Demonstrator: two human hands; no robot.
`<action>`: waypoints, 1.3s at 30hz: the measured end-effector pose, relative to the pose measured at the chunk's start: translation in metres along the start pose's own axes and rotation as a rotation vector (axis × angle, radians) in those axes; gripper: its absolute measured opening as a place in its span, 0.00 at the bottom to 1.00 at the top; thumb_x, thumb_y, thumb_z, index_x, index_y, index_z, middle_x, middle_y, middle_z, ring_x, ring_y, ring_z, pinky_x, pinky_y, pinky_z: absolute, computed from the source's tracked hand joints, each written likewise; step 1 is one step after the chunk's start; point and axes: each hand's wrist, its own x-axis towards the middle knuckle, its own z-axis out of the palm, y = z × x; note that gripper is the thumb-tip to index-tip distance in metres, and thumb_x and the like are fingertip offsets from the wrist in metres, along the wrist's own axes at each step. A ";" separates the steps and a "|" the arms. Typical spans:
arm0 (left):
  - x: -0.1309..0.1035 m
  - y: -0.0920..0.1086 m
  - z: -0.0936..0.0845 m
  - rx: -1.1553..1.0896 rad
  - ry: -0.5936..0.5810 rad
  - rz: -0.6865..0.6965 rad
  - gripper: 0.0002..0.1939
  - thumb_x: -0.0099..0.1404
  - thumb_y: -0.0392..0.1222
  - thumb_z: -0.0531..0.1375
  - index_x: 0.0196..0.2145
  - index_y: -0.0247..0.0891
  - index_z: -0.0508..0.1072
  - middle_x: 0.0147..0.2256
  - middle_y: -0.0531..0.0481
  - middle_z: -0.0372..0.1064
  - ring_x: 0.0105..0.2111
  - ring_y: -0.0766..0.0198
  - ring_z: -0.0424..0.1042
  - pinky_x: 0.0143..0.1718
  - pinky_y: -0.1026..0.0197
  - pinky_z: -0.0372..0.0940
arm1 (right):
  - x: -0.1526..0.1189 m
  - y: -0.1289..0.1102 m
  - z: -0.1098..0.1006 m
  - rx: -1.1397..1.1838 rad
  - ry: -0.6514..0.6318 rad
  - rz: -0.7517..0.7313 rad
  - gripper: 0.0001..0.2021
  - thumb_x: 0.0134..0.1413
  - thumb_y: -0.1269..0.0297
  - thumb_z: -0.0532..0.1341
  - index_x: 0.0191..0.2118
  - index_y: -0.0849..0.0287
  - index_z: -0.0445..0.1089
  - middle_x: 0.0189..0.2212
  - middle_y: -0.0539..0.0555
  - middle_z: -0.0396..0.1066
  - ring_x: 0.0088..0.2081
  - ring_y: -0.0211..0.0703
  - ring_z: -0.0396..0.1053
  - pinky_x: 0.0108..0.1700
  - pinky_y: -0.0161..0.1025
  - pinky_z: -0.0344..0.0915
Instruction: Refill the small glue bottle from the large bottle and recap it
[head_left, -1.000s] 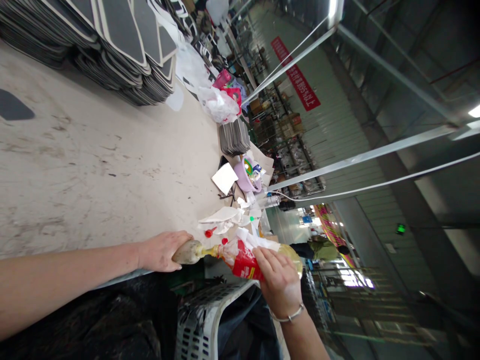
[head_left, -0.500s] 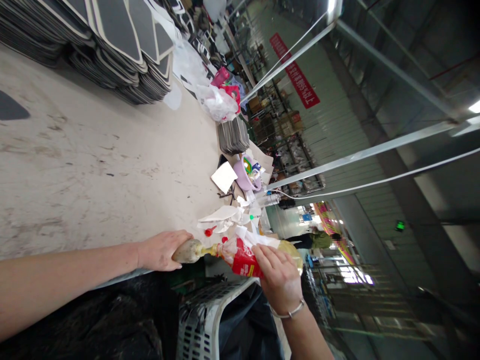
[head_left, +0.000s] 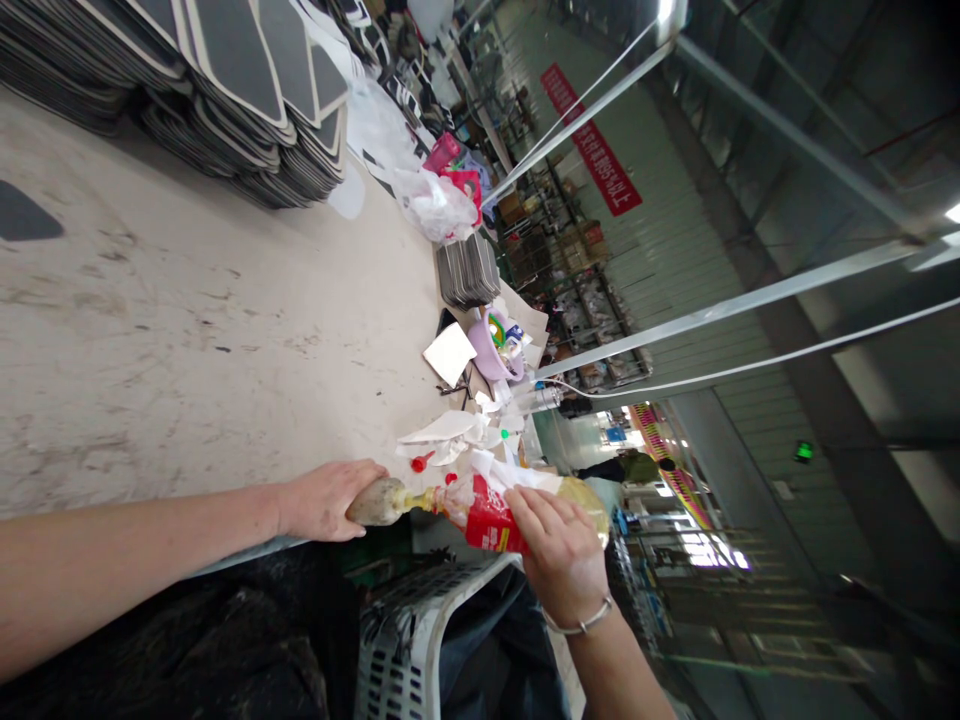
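My left hand [head_left: 326, 500] is closed around a small, cloudy, stained bottle [head_left: 380, 502]. A yellowish neck-like piece [head_left: 416, 499] joins it mouth to mouth with a larger clear plastic bottle. My right hand [head_left: 561, 548] grips this red-labelled bottle [head_left: 491, 522], which has yellowish liquid at its far end [head_left: 589, 505]. Whether liquid is flowing between the two is too small to make out. Close to the bottles on the table lie a red cap [head_left: 421, 462] and crumpled white paper [head_left: 442, 432].
Stacks of dark flat pieces [head_left: 247, 90] stand on the table [head_left: 187, 330], with a smaller stack [head_left: 469, 272] farther along. A purple basket [head_left: 491, 360] of small items and a white pad [head_left: 449, 353] sit near it. Below my hands is a white plastic crate [head_left: 435, 620].
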 end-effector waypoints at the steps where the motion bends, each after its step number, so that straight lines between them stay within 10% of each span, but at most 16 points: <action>1: 0.000 0.000 0.000 0.003 0.001 0.000 0.33 0.52 0.45 0.64 0.54 0.34 0.64 0.52 0.38 0.69 0.52 0.46 0.69 0.57 0.49 0.62 | 0.000 0.000 0.000 -0.001 -0.003 0.000 0.14 0.62 0.73 0.54 0.49 0.59 0.72 0.45 0.53 0.79 0.44 0.45 0.72 0.47 0.43 0.59; 39: -0.001 -0.001 0.002 -0.005 0.020 0.001 0.34 0.51 0.44 0.65 0.55 0.33 0.64 0.51 0.38 0.69 0.51 0.46 0.70 0.56 0.49 0.63 | 0.012 0.001 -0.006 -0.031 -0.041 -0.036 0.13 0.61 0.75 0.55 0.48 0.58 0.72 0.43 0.52 0.79 0.44 0.43 0.72 0.46 0.42 0.59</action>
